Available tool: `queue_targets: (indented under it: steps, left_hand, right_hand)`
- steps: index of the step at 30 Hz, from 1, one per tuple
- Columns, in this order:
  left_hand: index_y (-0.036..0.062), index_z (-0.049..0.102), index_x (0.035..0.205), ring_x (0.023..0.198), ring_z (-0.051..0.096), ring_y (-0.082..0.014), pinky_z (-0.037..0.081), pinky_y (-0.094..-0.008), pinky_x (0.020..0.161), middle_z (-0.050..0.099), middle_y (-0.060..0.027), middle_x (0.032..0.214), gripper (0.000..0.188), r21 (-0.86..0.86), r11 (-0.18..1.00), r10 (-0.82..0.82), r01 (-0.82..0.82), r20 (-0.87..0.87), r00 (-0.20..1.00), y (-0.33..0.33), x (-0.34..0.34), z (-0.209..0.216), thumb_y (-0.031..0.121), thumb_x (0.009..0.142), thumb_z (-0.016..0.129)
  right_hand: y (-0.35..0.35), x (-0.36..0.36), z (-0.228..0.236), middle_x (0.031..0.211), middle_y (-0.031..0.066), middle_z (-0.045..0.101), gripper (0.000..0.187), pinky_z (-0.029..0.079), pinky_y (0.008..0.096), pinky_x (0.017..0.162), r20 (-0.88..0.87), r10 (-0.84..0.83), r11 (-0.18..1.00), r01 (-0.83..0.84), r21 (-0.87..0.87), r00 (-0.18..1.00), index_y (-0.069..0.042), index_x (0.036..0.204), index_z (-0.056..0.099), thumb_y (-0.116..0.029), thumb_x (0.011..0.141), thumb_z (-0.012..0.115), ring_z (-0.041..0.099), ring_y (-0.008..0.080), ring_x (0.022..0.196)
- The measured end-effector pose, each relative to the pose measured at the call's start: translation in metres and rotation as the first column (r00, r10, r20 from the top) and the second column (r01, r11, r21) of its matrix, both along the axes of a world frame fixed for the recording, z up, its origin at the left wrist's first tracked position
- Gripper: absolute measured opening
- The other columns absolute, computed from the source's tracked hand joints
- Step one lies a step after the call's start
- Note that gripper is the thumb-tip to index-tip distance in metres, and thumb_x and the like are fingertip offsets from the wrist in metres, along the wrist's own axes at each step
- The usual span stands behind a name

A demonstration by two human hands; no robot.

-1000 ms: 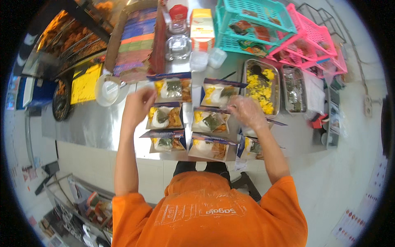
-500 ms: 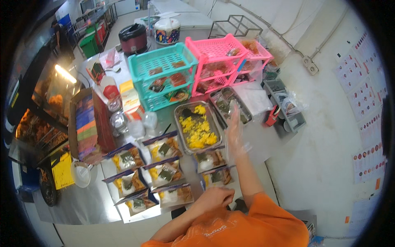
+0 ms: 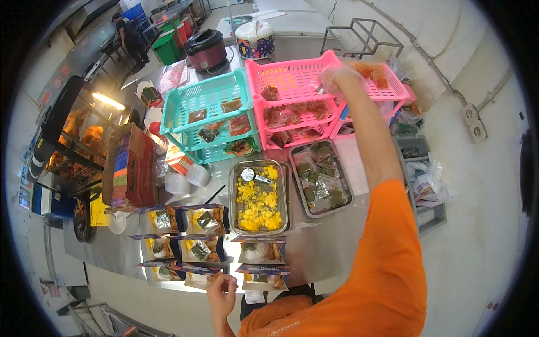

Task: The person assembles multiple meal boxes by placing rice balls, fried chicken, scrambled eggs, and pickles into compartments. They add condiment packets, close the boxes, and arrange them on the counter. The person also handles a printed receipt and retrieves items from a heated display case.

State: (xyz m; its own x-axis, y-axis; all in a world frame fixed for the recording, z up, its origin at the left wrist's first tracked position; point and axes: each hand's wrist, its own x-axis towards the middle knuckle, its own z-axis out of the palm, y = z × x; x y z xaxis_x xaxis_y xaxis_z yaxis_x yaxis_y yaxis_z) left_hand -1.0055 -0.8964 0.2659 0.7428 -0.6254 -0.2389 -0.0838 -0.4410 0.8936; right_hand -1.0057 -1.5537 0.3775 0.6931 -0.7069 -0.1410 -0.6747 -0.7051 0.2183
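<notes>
My right hand (image 3: 336, 80), in a clear plastic glove, reaches into the upper pink basket (image 3: 289, 67), over a small shiny sachet. Its fingertips are hidden, so I cannot see whether it grips the sachet. Low in the picture, my bare left hand (image 3: 221, 291) is curled closed with nothing visible in it, beside the nearest open meal boxes. These meal boxes (image 3: 197, 249) stand in rows, holding rice, yellow egg, fried pieces and dark packets. Behind them is a metal tray of scrambled egg (image 3: 258, 213) with a metal scoop (image 3: 255, 176). A second tray (image 3: 348, 196) holds dark green packets.
Turquoise stacked baskets (image 3: 208, 90) with sachets stand left of the pink ones. A cardboard box (image 3: 137, 168), a lit food warmer (image 3: 84, 135), a dark red cooker (image 3: 205, 50) and a patterned rice cooker (image 3: 255, 39) surround the steel table. Grey bins (image 3: 429, 216) flank its right side.
My right hand has moved from above the green-packet tray up into the upper pink basket. My left hand has shifted left, to the front of the meal boxes. The view has turned.
</notes>
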Motion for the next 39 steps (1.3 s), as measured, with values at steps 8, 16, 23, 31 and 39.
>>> queue_targets:
  steps: [8, 16, 23, 31, 39]
  left_hand:
    - [-0.0026, 0.068, 0.092, 0.064, 0.063, -0.0076, 0.05, -0.0245, 0.06, 0.067, -0.0031, 0.071, 0.018, -0.008, 0.995, 0.101, -0.101, 0.015, 0.995, -0.025, -0.024, -0.013, 0.013, 0.099, 0.065]
    - [-0.0013, 0.065, 0.089, 0.065, 0.06, -0.0074, 0.047, -0.024, 0.061, 0.066, -0.0035, 0.073, 0.019, -0.031, 0.98, 0.193, -0.195, -0.046, 0.98, -0.033, -0.034, -0.022, 0.014, 0.1, 0.063]
    - [-0.0005, 0.066, 0.087, 0.06, 0.057, -0.005, 0.044, -0.0222, 0.056, 0.064, -0.0014, 0.068, 0.019, -0.035, 0.971, 0.235, -0.235, 0.005, 0.972, -0.033, -0.042, -0.021, 0.015, 0.098, 0.066]
    - [-0.001, 0.064, 0.091, 0.066, 0.057, -0.0064, 0.045, -0.0233, 0.057, 0.062, -0.0013, 0.073, 0.018, -0.227, 0.952, 0.127, -0.204, -0.311, 0.942, -0.061, -0.046, -0.008, 0.014, 0.1, 0.064]
    - [0.0159, 0.036, 0.15, 0.125, 0.055, -0.0325, 0.06, -0.049, 0.09, 0.042, -0.017, 0.146, 0.057, -0.588, 0.71, -0.352, -0.388, -0.773, 0.528, -0.212, -0.023, 0.021, 0.036, 0.102, 0.059]
  right_hand:
    - [-0.004, -0.001, 0.009, 0.131, 0.0084, 0.067, 0.044, 0.055, 0.0411, 0.093, 0.031, 0.083, 0.946, -0.088, 0.311, 0.996, -0.013, 0.128, 0.066, -0.021, 0.085, 0.068, 0.065, 0.029, 0.115]
    - [-0.029, 0.077, -0.062, 0.135, 0.0106, 0.065, 0.049, 0.051, 0.045, 0.102, 0.344, 0.725, 0.671, -0.726, -0.152, 0.597, -0.011, 0.131, 0.064, -0.037, 0.09, 0.062, 0.062, 0.0362, 0.123]
    - [0.046, 0.159, -0.057, 0.133, 0.0172, 0.064, 0.037, 0.05, 0.048, 0.101, 0.171, 0.382, 0.901, -0.407, 0.152, 0.908, -0.007, 0.116, 0.072, -0.03, 0.093, 0.056, 0.06, 0.0361, 0.125]
    - [-0.003, 0.044, -0.037, 0.092, 0.0095, 0.069, 0.022, 0.056, 0.0396, 0.078, 0.842, -0.266, 0.646, -0.562, 0.517, 0.469, -0.006, 0.107, 0.069, -0.015, 0.087, 0.068, 0.067, 0.0249, 0.085]
    - [0.263, -0.078, -0.045, 0.096, 0.0042, 0.064, 0.028, 0.058, 0.0341, 0.072, 0.646, -0.671, 0.283, -0.68, 0.677, 0.363, -0.003, 0.118, 0.058, -0.017, 0.095, 0.066, 0.065, 0.0147, 0.087]
